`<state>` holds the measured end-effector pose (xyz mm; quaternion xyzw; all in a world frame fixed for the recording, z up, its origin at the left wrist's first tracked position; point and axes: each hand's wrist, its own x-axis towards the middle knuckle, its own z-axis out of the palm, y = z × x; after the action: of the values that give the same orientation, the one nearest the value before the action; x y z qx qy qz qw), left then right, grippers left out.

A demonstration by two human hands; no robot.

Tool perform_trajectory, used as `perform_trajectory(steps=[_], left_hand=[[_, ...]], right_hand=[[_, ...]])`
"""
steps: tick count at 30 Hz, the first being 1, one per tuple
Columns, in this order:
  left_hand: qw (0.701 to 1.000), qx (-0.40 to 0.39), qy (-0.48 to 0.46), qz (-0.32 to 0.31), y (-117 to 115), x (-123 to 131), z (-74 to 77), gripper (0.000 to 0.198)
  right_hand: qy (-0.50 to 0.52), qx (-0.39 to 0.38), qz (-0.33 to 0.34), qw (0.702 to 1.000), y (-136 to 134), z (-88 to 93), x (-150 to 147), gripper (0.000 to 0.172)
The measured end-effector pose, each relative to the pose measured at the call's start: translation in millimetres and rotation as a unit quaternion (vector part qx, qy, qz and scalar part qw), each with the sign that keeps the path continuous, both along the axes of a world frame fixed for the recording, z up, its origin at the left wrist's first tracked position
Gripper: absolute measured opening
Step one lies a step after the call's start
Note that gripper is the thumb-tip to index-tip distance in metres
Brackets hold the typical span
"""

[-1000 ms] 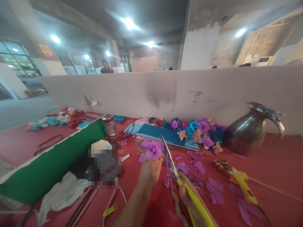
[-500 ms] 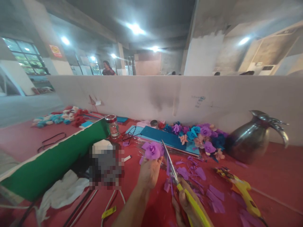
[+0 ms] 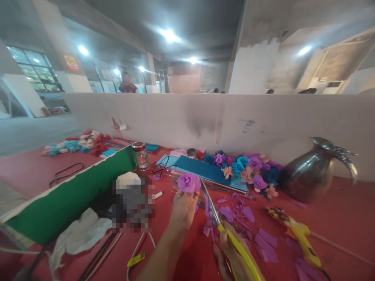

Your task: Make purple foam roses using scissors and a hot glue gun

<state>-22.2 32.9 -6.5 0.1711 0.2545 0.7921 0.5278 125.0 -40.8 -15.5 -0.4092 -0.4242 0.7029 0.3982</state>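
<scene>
My left hand point(image 3: 184, 208) is closed on a purple paper flower point(image 3: 188, 183), its ruffled petals standing above my fingers. My right hand point(image 3: 230, 246) grips yellow-handled scissors point(image 3: 215, 210), the blades pointing up and away, just right of the flower. Strips and scraps of purple paper point(image 3: 227, 213) lie on the red tabletop to the right of the blades. Behind the flower is a stack of blue sheets point(image 3: 202, 169). My fingers hide the flower's underside.
Purple, blue and peach paper flowers point(image 3: 249, 166) are piled at the back, beside a metal jug point(image 3: 310, 168). A yellow glue gun point(image 3: 301, 236) lies at right. On the left are a glass jar point(image 3: 141, 157), a green panel point(image 3: 73, 195), white cloth point(image 3: 80, 234) and cables.
The flower and my left hand have shifted slightly left and down, leaving a little more gap from the blades. In the background a person has moved left.
</scene>
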Motion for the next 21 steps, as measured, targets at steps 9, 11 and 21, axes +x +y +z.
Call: perform_trajectory(steps=[9,11,21], left_hand=[[1.000,-0.008,-0.023,-0.011,0,-8,2.2,0.020],[1.000,-0.018,0.000,-0.005,1,-8,3.6,0.019],[0.996,-0.034,0.073,-0.036,2,-10,10.2,0.020]], right_hand=[[-0.231,0.184,-0.059,0.954,39,14.8,32,0.046],[-0.405,0.263,-0.076,0.872,54,16.0,48,0.043],[-0.619,0.248,0.040,0.744,72,11.9,70,0.031]])
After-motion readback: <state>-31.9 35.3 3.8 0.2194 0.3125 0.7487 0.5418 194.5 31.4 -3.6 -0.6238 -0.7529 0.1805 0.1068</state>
